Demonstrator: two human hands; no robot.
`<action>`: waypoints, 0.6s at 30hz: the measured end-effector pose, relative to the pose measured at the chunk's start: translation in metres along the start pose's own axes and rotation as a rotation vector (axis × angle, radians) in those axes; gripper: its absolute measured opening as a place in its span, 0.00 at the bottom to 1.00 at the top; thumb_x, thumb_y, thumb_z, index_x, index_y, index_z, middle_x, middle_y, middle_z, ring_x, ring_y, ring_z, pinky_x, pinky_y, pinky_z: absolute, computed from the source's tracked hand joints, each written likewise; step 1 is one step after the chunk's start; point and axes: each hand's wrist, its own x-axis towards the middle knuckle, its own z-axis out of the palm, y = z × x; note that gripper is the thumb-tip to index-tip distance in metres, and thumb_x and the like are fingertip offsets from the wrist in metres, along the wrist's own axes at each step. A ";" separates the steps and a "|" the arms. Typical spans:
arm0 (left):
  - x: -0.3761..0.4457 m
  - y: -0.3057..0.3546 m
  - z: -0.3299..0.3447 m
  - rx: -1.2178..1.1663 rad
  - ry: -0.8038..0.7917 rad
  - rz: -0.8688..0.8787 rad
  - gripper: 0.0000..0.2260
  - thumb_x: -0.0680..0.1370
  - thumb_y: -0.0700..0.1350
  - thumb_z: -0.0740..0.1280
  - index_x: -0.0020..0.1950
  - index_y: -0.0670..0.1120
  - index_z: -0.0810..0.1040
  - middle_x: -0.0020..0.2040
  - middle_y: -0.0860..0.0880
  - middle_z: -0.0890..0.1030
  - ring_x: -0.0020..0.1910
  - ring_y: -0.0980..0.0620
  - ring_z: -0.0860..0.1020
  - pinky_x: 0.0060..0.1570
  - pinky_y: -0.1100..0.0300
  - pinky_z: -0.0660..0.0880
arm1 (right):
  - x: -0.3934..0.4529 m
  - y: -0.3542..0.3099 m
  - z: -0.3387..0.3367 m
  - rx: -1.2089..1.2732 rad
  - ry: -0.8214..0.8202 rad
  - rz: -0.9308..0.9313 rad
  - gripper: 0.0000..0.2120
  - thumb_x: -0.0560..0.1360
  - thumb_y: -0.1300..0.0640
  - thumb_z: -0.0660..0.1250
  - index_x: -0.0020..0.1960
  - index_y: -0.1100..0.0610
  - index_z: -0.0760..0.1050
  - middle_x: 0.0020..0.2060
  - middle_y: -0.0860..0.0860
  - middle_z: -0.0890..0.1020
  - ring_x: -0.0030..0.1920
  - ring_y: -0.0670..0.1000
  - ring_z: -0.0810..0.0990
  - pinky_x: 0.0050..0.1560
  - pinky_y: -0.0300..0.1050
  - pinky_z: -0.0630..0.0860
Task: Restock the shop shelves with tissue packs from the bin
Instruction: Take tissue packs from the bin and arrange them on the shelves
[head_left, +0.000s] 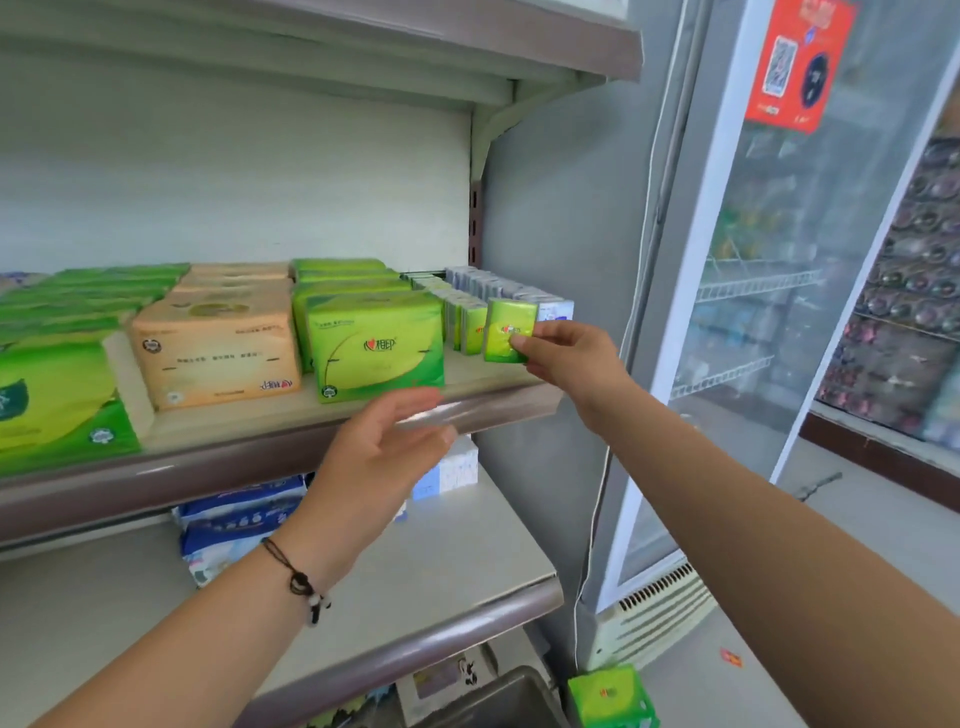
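Note:
My right hand (566, 358) pinches a small green tissue pack (506, 330) upright at the right end of the middle shelf (291, 415), in front of rows of small green and white packs (470, 296). My left hand (384, 457) hovers open just below the shelf's front edge, holding nothing. Large green tissue packs (376, 343) and beige packs (218, 343) fill the shelf to the left. A grey bin (498, 699) shows at the bottom edge, with a green pack (610, 696) to its right.
The lower shelf (415, 571) carries blue and white packs (239, 519) behind my left arm. A glass-door fridge (779, 286) stands right of the shelving, with a white cable (597, 519) running down its side. The top shelf (467, 31) overhangs.

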 end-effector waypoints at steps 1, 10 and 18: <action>0.001 -0.007 -0.003 0.002 -0.001 -0.010 0.14 0.76 0.42 0.72 0.59 0.56 0.79 0.58 0.61 0.82 0.55 0.59 0.81 0.56 0.59 0.78 | 0.012 0.004 0.001 -0.011 -0.003 -0.013 0.10 0.71 0.61 0.77 0.50 0.61 0.79 0.41 0.53 0.81 0.41 0.50 0.79 0.51 0.42 0.80; 0.012 -0.024 -0.020 -0.002 -0.025 -0.032 0.13 0.74 0.40 0.74 0.57 0.51 0.82 0.56 0.53 0.84 0.55 0.48 0.82 0.59 0.46 0.78 | 0.074 0.012 -0.001 -0.355 -0.088 -0.056 0.07 0.72 0.61 0.76 0.39 0.54 0.79 0.36 0.52 0.80 0.35 0.48 0.76 0.38 0.38 0.78; 0.022 -0.013 -0.011 -0.047 -0.079 0.018 0.14 0.77 0.37 0.70 0.60 0.51 0.79 0.57 0.57 0.84 0.57 0.58 0.81 0.52 0.67 0.78 | 0.090 0.021 0.005 -0.535 -0.107 -0.077 0.04 0.72 0.55 0.77 0.42 0.50 0.82 0.48 0.60 0.86 0.41 0.52 0.79 0.52 0.54 0.81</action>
